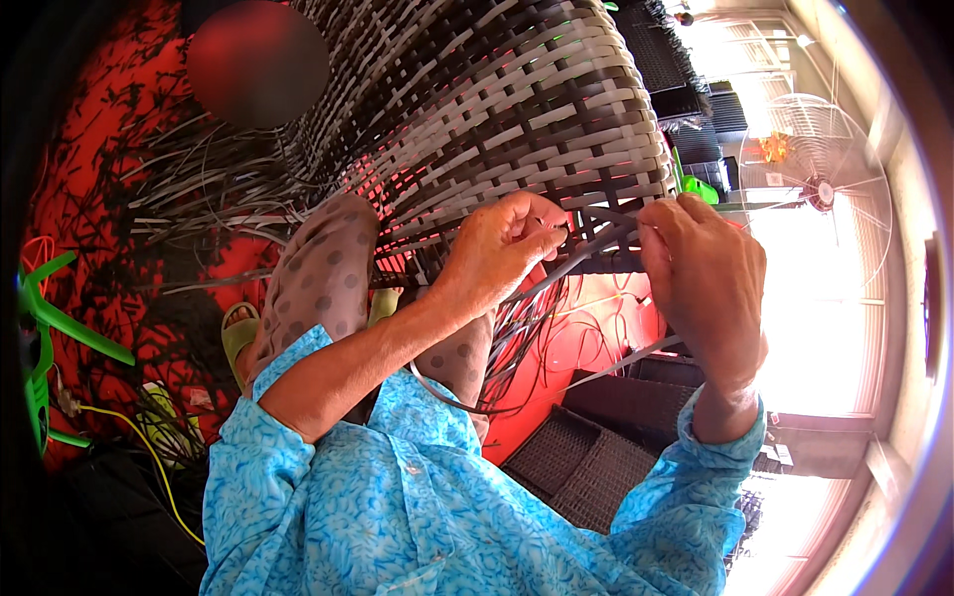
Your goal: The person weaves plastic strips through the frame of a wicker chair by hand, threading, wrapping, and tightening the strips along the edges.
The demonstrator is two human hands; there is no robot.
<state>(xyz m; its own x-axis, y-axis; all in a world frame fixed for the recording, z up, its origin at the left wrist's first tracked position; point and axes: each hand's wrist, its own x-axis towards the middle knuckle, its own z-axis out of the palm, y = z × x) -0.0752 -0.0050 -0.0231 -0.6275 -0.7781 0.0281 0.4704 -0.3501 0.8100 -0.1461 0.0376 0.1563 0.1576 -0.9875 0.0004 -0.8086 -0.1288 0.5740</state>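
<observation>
A large woven wicker panel (556,119) of dark brown and grey flat strands rises in front of me, its lower edge at my hands. My left hand (502,248) is closed, thumb and fingertips pinching a dark strand at this edge. Beside it, my right hand (701,283) is shut on a grey flat wicker strip (586,253), its fingers curled at the panel's right corner. The strip slants from the right fingers down past the left hand. Its far end is lost among the loose strands.
Long loose strands (219,184) fan out from the panel's left side. Dark scraps litter the red floor (99,149). A green plastic stand (75,318) and a yellow cable (149,452) lie left. Dark woven pieces (586,462) rest below right; a large fan (820,189) stands farther right.
</observation>
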